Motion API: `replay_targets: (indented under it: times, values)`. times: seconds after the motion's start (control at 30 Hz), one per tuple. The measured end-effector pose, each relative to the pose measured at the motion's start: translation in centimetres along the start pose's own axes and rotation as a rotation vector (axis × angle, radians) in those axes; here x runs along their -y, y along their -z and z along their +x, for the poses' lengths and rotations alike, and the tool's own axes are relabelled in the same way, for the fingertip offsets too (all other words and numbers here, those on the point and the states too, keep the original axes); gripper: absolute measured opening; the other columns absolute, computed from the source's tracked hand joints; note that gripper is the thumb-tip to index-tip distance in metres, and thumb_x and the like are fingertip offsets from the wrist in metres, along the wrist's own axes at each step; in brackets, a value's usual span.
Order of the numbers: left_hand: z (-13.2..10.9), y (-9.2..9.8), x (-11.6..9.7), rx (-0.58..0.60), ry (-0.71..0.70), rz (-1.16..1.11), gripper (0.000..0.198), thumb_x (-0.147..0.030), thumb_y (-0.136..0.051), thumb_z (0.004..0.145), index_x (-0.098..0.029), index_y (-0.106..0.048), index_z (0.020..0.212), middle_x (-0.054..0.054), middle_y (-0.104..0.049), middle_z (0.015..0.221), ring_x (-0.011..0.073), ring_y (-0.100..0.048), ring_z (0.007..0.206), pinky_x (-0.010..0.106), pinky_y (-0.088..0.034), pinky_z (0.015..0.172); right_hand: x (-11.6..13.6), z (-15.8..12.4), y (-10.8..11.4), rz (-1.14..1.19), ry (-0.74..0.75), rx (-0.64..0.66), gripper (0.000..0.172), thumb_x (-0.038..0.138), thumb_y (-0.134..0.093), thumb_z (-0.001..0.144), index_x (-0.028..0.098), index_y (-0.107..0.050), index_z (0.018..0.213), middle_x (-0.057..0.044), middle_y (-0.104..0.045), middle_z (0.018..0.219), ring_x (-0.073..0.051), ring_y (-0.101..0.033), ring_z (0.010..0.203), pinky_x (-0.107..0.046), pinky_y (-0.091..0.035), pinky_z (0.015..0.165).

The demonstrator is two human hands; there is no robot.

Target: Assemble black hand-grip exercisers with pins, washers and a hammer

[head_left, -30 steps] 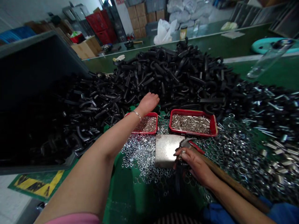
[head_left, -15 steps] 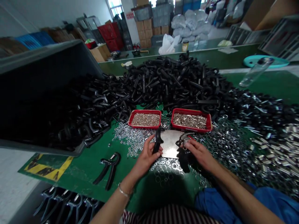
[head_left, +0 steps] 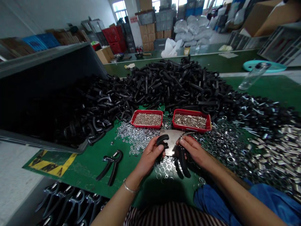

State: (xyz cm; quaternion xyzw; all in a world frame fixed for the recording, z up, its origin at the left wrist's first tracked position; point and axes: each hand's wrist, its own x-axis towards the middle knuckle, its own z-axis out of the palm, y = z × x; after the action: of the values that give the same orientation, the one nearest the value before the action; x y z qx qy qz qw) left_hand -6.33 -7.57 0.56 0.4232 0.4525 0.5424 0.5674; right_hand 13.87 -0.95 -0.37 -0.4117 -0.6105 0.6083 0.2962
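In my left hand [head_left: 151, 153] is a black curved plastic handle [head_left: 162, 139], its hooked end turned toward the right. My right hand [head_left: 191, 149], closed by thumb and fingers, grips another black handle [head_left: 184, 164] that hangs downward, with a small shiny metal part at its top. Both hands are over a flat metal plate [head_left: 170, 133], and the two handles are a short gap apart. Left of my hands an assembled hand gripper [head_left: 111, 164] with a metal spring lies on the green table.
Beyond the plate stand two red trays, one with tiny metal parts [head_left: 147, 119] and one with small pins [head_left: 190, 121]. A heap of black handles [head_left: 164, 78] rises behind them. Metal rings [head_left: 166, 169] and nuts surround the plate. A large grey crate [head_left: 77, 51] tilts at left.
The left handle has turned from upright to hook-end right. My right hand has come slightly left, and its handle now hangs clearly below the fingers. The view has shifted a little.
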Motion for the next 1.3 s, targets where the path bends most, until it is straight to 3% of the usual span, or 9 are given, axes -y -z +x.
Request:
replay_targets:
  times: [0.07,0.2,0.33,0.5,0.67,0.83,1.07,1.17,1.3]
  values:
    - [0.9,-0.5,-0.3,-0.026,0.07,-0.002,0.04,-0.049,-0.065,0.088,-0.02,-0.055,0.113,0.0,-0.062,0.08,0.0099,-0.056,0.062,0.024,-0.048,0.062,0.1,0.4,-0.2,-0.094,0.029,-0.067,0.036,0.057,-0.046,0.096,0.023,-0.053,0.087,0.004,-0.052,0.069,-0.014,-0.049,0.057,-0.026,-0.039,0.053]
    - [2.2,-1.7,0.0,-0.052,0.15,0.094,0.04,-0.058,-0.054,0.091,-0.019,-0.05,0.102,-0.003,-0.06,0.065,0.0099,-0.052,0.047,0.021,-0.041,0.048,0.5,1.0,-0.1,-0.458,0.182,-0.21,0.033,0.05,-0.044,0.099,0.023,-0.05,0.081,0.001,-0.056,0.07,-0.018,-0.054,0.066,-0.029,-0.039,0.064]
    - [2.6,-2.3,1.1,-0.013,0.172,0.255,0.045,-0.062,-0.04,0.096,-0.019,-0.05,0.096,-0.004,-0.056,0.052,0.0112,-0.049,0.04,0.02,-0.036,0.041,0.5,1.2,0.1,-0.635,0.212,-0.183,0.028,0.045,-0.04,0.101,0.023,-0.051,0.088,-0.002,-0.062,0.078,-0.021,-0.06,0.073,-0.031,-0.04,0.068]
    - [2.9,-2.5,1.8,0.061,0.189,0.3,0.047,-0.063,-0.035,0.098,-0.019,-0.051,0.096,-0.006,-0.053,0.048,0.0107,-0.046,0.036,0.02,-0.033,0.037,-0.1,1.5,0.3,-0.768,0.202,-0.151,0.026,0.043,-0.038,0.102,0.023,-0.049,0.088,-0.005,-0.063,0.078,-0.024,-0.062,0.077,-0.032,-0.04,0.067]
    - [3.3,-2.9,1.9,0.142,0.179,0.346,0.047,-0.064,-0.033,0.098,-0.019,-0.048,0.096,-0.007,-0.05,0.045,0.0109,-0.046,0.034,0.02,-0.033,0.037,-0.5,1.6,0.2,-0.723,0.245,-0.159,0.029,0.045,-0.039,0.101,0.025,-0.048,0.083,-0.004,-0.061,0.072,-0.023,-0.059,0.069,-0.032,-0.039,0.063]
    - [2.9,-2.9,2.4,0.075,0.138,0.39,0.044,-0.062,-0.032,0.099,-0.02,-0.047,0.1,-0.006,-0.053,0.05,0.0121,-0.047,0.037,0.023,-0.033,0.041,-1.1,1.1,-0.4,-0.569,0.25,-0.184,0.03,0.046,-0.037,0.102,0.025,-0.046,0.082,-0.002,-0.059,0.07,-0.021,-0.057,0.067,-0.031,-0.04,0.062]
    - [1.2,-1.8,2.1,0.033,0.043,0.784,0.041,-0.049,-0.033,0.101,-0.017,-0.049,0.119,0.005,-0.064,0.073,0.0214,-0.061,0.062,0.034,-0.044,0.063,0.2,-0.4,-0.8,-0.507,0.214,-0.062,0.028,0.046,-0.038,0.102,0.025,-0.047,0.087,-0.001,-0.059,0.073,-0.019,-0.057,0.068,-0.03,-0.039,0.062]
    - [0.4,-1.6,1.8,0.04,0.006,0.793,0.039,-0.047,-0.031,0.102,-0.018,-0.049,0.12,0.009,-0.068,0.088,0.0229,-0.064,0.075,0.035,-0.047,0.072,0.6,-1.0,-0.9,-0.487,0.201,-0.046,0.028,0.046,-0.037,0.103,0.024,-0.049,0.091,-0.002,-0.061,0.076,-0.019,-0.058,0.07,-0.03,-0.04,0.063]
    - [0.4,-1.4,1.2,0.108,0.051,0.825,0.044,-0.05,-0.03,0.102,-0.016,-0.049,0.121,0.011,-0.069,0.09,0.0252,-0.066,0.077,0.037,-0.049,0.072,0.8,-1.2,-0.7,-0.501,0.17,0.007,0.027,0.046,-0.038,0.102,0.024,-0.049,0.092,-0.003,-0.062,0.077,-0.02,-0.059,0.071,-0.031,-0.041,0.064]
